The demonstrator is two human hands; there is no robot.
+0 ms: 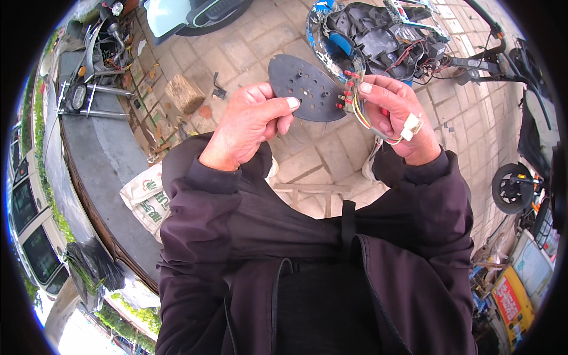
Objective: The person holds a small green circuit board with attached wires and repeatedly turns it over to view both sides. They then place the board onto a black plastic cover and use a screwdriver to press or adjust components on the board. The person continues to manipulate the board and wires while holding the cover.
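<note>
Up in front of me is a dark oval plate (305, 86) with many round holes and a few small posts. My left hand (245, 124) pinches its left edge between thumb and fingers. By the plate's right end, my right hand (399, 112) is closed on a wiring harness (362, 115). Several red-tipped terminals stick out at the harness's upper end, close against the plate. Its thin yellow, red and white wires curve down to a white plug connector (410, 126) lying over the right palm. Whether the right fingers also touch the plate, I cannot tell.
A partly stripped scooter body (378, 38) with loose cables stands beyond my right hand. On the paving lie a wooden block (184, 93) and a small black part (219, 86). A printed cloth bag (148, 198) rests by the grey ledge (106, 148) at left. A wheel (512, 188) stands at right.
</note>
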